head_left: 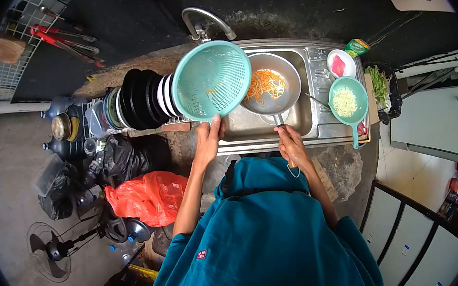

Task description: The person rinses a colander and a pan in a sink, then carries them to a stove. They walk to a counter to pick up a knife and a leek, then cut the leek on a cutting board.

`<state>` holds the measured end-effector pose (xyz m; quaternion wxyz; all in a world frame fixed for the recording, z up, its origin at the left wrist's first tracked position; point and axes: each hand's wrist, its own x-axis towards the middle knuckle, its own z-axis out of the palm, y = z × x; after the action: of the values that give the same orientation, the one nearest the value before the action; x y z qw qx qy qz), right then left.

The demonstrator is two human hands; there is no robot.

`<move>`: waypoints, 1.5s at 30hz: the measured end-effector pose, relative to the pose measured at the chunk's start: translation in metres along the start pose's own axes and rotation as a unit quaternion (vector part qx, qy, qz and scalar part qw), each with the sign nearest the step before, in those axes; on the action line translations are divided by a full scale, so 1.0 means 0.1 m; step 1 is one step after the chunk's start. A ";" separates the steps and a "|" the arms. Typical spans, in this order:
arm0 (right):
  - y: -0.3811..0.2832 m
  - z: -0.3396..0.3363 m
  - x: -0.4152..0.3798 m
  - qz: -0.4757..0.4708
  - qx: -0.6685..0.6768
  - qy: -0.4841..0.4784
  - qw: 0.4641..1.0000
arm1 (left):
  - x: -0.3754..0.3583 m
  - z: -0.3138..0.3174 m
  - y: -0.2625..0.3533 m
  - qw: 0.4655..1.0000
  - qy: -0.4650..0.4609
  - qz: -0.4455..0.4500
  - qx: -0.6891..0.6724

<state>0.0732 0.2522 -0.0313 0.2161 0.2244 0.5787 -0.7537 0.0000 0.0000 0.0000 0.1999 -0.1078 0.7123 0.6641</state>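
Viewed remotely through my head camera, the left hand (209, 135) is closed on the handle of a large colander (201, 78), its open side facing up. The right hand (291, 143) grips the handle of a pan (288, 96) over the sink (242, 126); I cannot tell whether it touches the bottom.

Status: orange and white shreds (264, 84) lie in orange-tinted liquid in the pan, so I judge them undrained. Only a few orange bits show in the large colander. At three o'clock, a small colander (361, 99) holds pale shreds (345, 102), apparently already separated from any liquid.

Clearances: the large colander overlaps the pan's nine o'clock rim in view, with black and white plates (143, 98) close at nine and the tap (211, 15) near twelve. A thin rod (317, 101) reaches over the basin's three o'clock edge. Open room within the basin lies from four to seven o'clock.
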 end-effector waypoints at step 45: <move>-0.19 0.40 0.53 -0.032 -0.052 -0.006 0.998 | 1.45 0.04 0.12 0.815 0.417 0.118 -0.384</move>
<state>0.0155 0.2140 -0.0387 0.2068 0.1902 0.6225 -0.7304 -0.1348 0.0211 -0.0512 -0.2535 -0.3574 0.4215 0.7939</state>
